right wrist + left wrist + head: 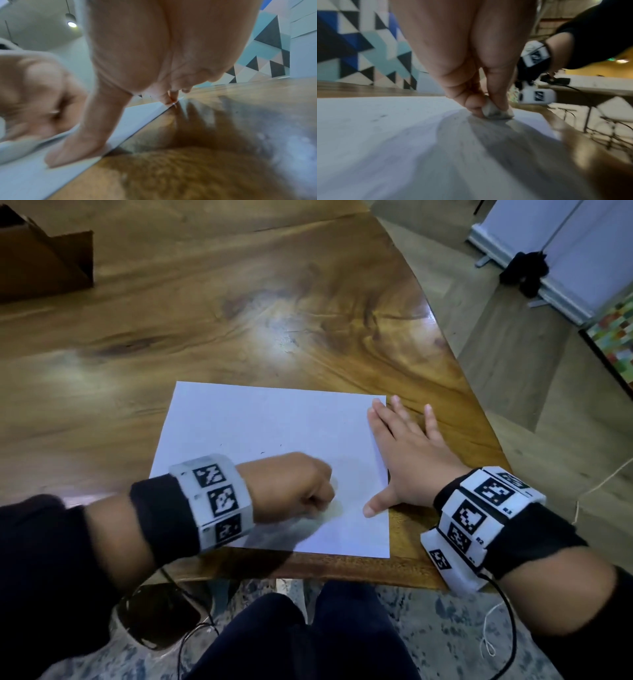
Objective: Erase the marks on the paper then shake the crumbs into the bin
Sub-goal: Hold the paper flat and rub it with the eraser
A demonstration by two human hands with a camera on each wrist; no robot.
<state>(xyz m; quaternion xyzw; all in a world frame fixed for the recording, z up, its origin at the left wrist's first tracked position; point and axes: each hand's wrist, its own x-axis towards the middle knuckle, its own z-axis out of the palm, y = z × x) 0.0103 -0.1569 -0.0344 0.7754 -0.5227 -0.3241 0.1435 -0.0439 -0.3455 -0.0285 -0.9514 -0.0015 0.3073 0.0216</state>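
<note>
Left hand (291, 484), seen from the head camera, is curling into a fist on the white paper (274, 422) lying near the wooden table's (205, 302) front edge; right hand (407, 453) is lying flat, fingers spread, across the sheet's right edge. Left wrist view: fingertips (500, 100) are pinching a grey eraser (496, 112) against the sheet. Right wrist view: the thumb (77, 152) is pressing the paper.

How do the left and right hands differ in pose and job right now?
The left hand is curled, its grip pinching an eraser against the paper; the right hand lies flat with fingers spread and holds nothing. The left hand sits at the sheet's near middle; the right hand straddles its right edge, thumb on the paper, fingers reaching onto the table. Both touch the paper, and both wrists wear marker bands.
</note>
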